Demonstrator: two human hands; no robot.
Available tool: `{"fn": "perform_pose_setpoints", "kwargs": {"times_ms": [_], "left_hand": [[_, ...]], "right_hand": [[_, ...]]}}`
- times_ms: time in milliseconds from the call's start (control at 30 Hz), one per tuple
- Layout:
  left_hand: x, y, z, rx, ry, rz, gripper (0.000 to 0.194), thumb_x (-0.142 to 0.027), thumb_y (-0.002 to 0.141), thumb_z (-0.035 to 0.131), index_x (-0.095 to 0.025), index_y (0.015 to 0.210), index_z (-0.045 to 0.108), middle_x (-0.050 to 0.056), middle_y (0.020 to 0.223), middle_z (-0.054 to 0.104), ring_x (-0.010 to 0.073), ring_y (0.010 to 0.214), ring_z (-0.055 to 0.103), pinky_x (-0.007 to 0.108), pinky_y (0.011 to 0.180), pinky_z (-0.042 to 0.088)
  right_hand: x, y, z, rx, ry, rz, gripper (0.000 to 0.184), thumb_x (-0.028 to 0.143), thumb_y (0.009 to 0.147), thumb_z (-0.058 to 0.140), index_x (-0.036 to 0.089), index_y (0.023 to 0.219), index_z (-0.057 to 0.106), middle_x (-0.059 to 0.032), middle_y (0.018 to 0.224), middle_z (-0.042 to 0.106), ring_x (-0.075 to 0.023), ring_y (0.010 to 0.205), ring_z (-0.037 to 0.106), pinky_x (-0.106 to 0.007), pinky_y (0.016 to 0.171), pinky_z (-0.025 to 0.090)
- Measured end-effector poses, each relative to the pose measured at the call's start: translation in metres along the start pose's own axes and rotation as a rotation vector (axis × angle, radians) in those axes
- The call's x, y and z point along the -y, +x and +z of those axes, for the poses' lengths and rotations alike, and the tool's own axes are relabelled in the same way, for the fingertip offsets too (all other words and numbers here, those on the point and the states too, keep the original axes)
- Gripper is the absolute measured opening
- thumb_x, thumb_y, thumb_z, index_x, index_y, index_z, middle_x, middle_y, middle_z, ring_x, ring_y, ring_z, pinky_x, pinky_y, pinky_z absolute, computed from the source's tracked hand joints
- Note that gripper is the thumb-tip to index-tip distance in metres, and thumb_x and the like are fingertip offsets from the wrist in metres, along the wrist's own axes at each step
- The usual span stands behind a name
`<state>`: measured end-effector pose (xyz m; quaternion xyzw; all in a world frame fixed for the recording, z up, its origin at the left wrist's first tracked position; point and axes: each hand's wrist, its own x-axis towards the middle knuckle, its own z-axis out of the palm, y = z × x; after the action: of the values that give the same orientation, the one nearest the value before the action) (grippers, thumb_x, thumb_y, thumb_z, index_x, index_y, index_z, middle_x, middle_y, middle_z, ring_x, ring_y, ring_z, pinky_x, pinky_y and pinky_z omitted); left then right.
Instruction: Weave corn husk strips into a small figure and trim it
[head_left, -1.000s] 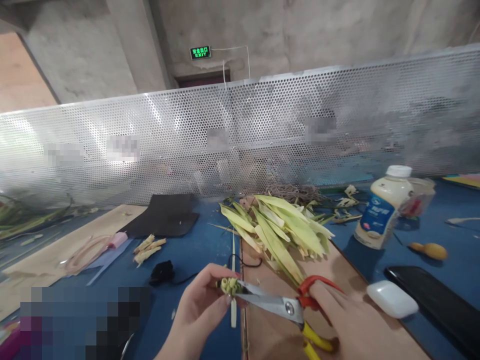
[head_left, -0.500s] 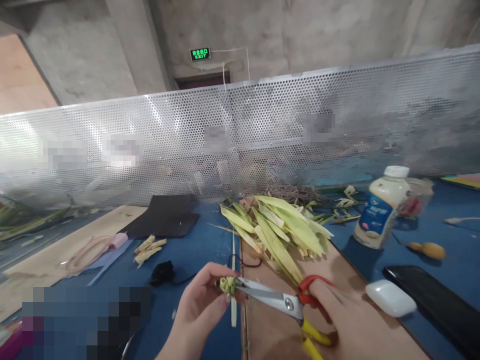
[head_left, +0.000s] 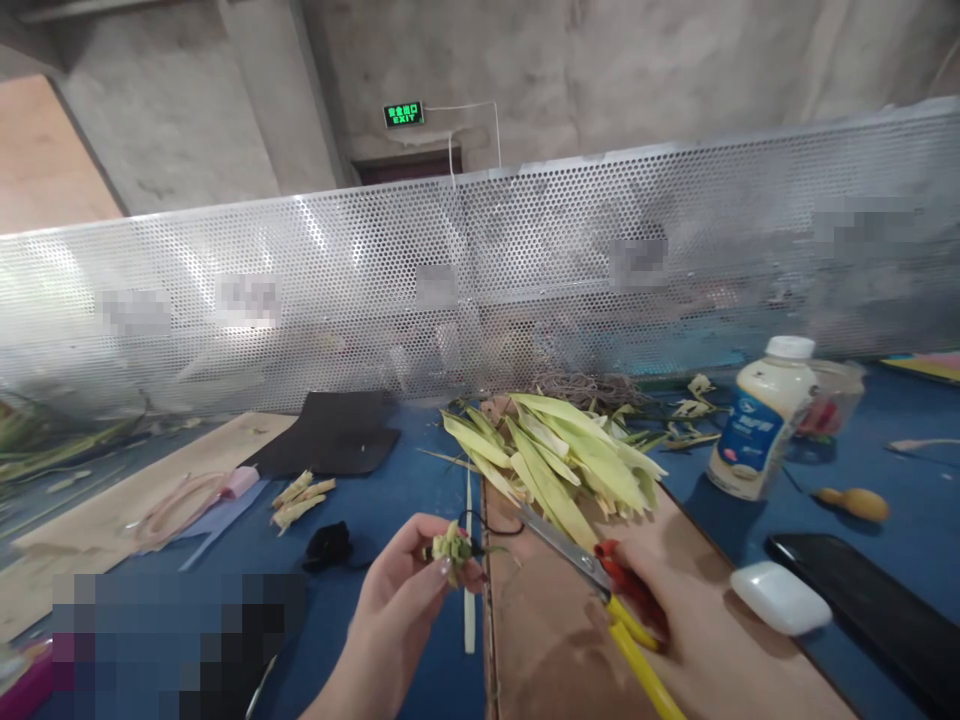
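Observation:
Between the thumb and fingers of my left hand [head_left: 409, 590] is a small knotted bundle of green husk strips [head_left: 452, 553], with a dark cord running by it. My right hand [head_left: 675, 600] is closed around scissors [head_left: 577, 555] with red and yellow handles. Their blades look closed and point up and left, apart from the bundle. Just beyond them, a pile of pale green corn husks [head_left: 555, 455] lies on a brown board [head_left: 540, 640]. Left of my left hand sits a ball of black cord [head_left: 328, 546]. A narrow pale strip [head_left: 469, 610] lies beside the board's edge.
On the right stand a milk bottle [head_left: 761, 420] and a clear cup [head_left: 829, 400]. A white case [head_left: 780, 597], a black phone [head_left: 862, 610] and a small gourd [head_left: 855, 502] lie nearer. Left are twisted husk pieces [head_left: 300, 500], a black sheet [head_left: 330, 430] and a pink cable [head_left: 180, 505].
The scissors have moved away from the bundle, their blades swinging up and closing. My left hand has turned the bundle slightly and still holds it.

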<state>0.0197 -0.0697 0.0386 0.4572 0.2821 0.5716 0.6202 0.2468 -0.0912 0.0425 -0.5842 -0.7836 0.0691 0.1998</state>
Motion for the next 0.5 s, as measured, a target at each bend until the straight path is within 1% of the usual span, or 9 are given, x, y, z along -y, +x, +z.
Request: {"fn": "perform_pose_setpoints", "kwargs": {"times_ms": [67,167,233,300,400,500], "left_hand": [[0.0,0.0,0.001,0.01,-0.012,0.005,0.016,-0.028,0.073,0.065,-0.015,0.081,0.062,0.002,0.069,0.061,0.013,0.068,0.056,0.025,0.069,0.043],[0.0,0.001,0.0,0.016,-0.022,-0.001,0.015,-0.028,0.074,0.064,-0.015,0.08,0.061,0.001,0.07,0.059,0.0131,0.068,0.055,0.026,0.07,0.043],[-0.001,0.001,0.0,0.025,-0.018,-0.013,0.015,-0.029,0.074,0.064,-0.015,0.079,0.061,0.001,0.07,0.059,0.0132,0.068,0.055,0.026,0.07,0.042],[0.0,0.001,-0.001,0.043,-0.014,-0.017,0.016,-0.03,0.075,0.064,-0.015,0.078,0.06,0.002,0.07,0.059,0.0131,0.068,0.054,0.026,0.069,0.042],[0.001,0.0,-0.001,0.051,-0.015,-0.007,0.016,-0.029,0.074,0.065,-0.015,0.08,0.06,0.001,0.072,0.059,0.0129,0.069,0.055,0.025,0.07,0.041],[0.002,-0.001,-0.002,0.048,-0.011,0.0,0.016,-0.028,0.074,0.066,-0.016,0.083,0.061,0.002,0.073,0.059,0.0139,0.07,0.056,0.026,0.07,0.042]], "right_hand": [[0.001,-0.001,0.004,-0.028,0.008,0.019,0.011,0.013,0.067,0.047,0.019,0.074,0.041,0.0008,0.061,0.057,-0.0106,0.05,0.05,-0.018,0.044,0.032],[0.001,-0.002,0.008,-0.119,-0.024,-0.015,0.007,0.016,0.069,0.05,0.019,0.074,0.046,0.0006,0.062,0.054,-0.011,0.054,0.049,-0.018,0.048,0.034],[0.001,-0.002,0.005,-0.161,-0.052,-0.039,0.005,0.022,0.072,0.051,0.019,0.072,0.047,-0.0002,0.062,0.053,-0.0116,0.055,0.049,-0.019,0.05,0.035],[0.002,-0.001,0.0,-0.179,-0.078,-0.047,0.008,0.026,0.072,0.051,0.019,0.069,0.046,-0.001,0.063,0.052,-0.0121,0.055,0.048,-0.021,0.051,0.035],[0.005,-0.002,-0.007,-0.204,-0.135,-0.047,0.01,0.027,0.069,0.05,0.019,0.065,0.045,-0.0011,0.061,0.05,-0.0127,0.053,0.045,-0.024,0.05,0.032],[0.008,-0.005,-0.008,-0.214,-0.19,-0.042,0.009,0.027,0.062,0.051,0.02,0.067,0.047,-0.0002,0.058,0.048,-0.0125,0.05,0.042,-0.024,0.048,0.028]]}}
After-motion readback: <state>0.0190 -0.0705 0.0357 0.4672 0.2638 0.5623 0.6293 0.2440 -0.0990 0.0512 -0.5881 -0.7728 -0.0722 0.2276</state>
